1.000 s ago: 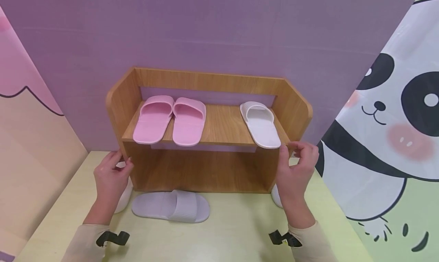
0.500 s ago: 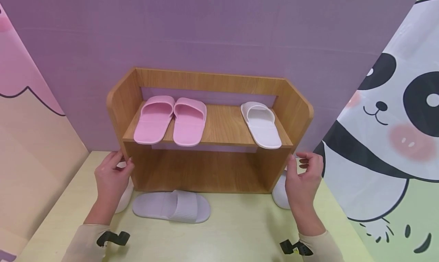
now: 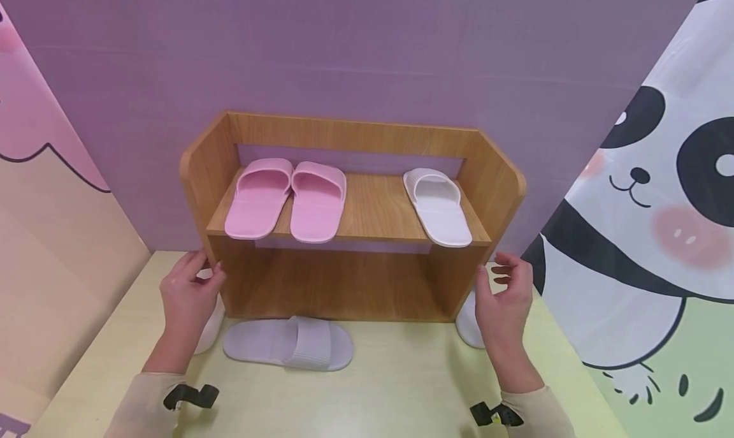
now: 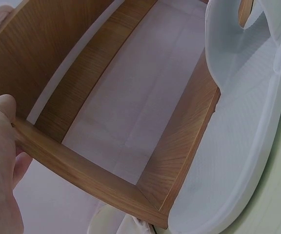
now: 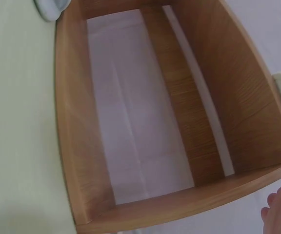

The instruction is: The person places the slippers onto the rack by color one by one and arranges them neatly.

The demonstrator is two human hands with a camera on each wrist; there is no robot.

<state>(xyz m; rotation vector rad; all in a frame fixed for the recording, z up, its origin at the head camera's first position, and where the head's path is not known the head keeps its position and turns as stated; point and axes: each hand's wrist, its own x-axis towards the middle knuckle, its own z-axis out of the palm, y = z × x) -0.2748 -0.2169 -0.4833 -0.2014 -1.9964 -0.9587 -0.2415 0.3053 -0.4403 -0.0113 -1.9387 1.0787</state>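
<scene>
A wooden shoe rack [image 3: 373,227] stands between my two hands. My left hand [image 3: 188,291] pinches the front edge of its left side panel, thumb inside and fingers outside, as the left wrist view shows. At the opposite panel, my right hand [image 3: 506,301] holds the front edge between thumb and curled fingers, just below the upper shelf. On that shelf lie a pair of pink slippers [image 3: 317,208] at the left and one white slipper [image 3: 438,211] at the right. The lower compartment holds nothing.
A pale grey-lilac slipper [image 3: 289,343] lies sideways on the table [image 3: 373,393] before the rack. White slippers stick out beside each side panel, left [image 3: 211,329] and right [image 3: 469,326], partly hidden by the hands. A purple wall [image 3: 367,49] rises behind.
My right hand has slid down the right side panel's front edge, from shelf level to just below it, and slightly outward. My left hand keeps its place; the slippers have not moved.
</scene>
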